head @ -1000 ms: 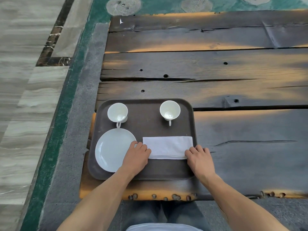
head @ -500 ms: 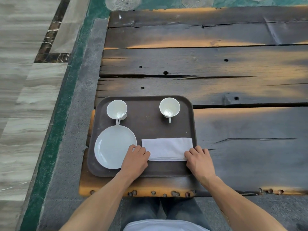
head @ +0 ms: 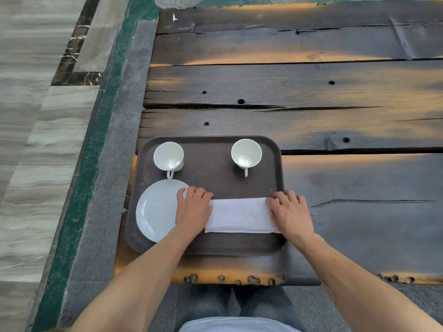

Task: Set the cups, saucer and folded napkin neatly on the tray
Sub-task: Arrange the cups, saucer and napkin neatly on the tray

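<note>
Head view: napkin [head: 241, 215] on tray [head: 215, 248].
Left hand [head: 193, 210] and right hand [head: 291, 213] rest flat, fingers relaxed, on its ends.

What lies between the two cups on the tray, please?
Nothing: in the head view, only bare tray shows between the left cup and the right cup.
</note>
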Motion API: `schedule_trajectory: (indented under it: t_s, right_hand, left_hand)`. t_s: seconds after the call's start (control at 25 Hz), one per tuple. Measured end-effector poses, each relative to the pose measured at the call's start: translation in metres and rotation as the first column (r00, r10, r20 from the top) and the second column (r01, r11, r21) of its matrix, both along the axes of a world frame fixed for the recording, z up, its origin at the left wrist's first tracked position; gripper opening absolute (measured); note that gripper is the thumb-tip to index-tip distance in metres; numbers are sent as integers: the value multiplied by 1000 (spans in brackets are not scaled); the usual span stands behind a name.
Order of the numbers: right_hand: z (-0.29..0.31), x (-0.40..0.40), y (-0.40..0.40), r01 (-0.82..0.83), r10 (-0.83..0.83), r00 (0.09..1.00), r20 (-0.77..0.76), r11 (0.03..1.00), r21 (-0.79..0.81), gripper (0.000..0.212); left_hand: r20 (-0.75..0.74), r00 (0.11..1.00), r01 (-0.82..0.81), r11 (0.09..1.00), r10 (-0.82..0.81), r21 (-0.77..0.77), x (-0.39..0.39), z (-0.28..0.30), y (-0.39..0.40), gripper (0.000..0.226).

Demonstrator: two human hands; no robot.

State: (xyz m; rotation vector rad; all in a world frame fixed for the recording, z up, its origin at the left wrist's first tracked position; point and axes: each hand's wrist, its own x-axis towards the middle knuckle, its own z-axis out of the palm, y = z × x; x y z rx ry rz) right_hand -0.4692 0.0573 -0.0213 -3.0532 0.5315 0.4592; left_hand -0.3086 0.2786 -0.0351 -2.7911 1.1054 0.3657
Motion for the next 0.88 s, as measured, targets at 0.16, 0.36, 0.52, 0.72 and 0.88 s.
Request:
schedule_trajectory:
  t_s: [0.16,0.36,0.52,0.72,0.88]
  right_hand:
    - [-4,6,-11,46,-45,999,-28,998,37,32]
    - [-5,14,-19,78,-76,997,-23,993,90,29]
    - [-7,16,-21,108,-106,994,-18,988,108,27]
    - [-10,17,-21,120,-120,993,-11,987,108,25]
    - [-11,18,-19,130,-129,991,-18,986,106,28]
  left_hand:
    - [-62,998,-7,1000,8,10,13,-7,-4,23]
    - [-109,994,-30,1000,29,-5,23,-9,-9,11]
    - [-144,989,-33,999,29,-24,27,-10,-11,11]
    - [-151,988,-40,998,34,-37,30,-10,-13,14]
    - [-155,987,-47,998,40,-46,29,-11,-12,14]
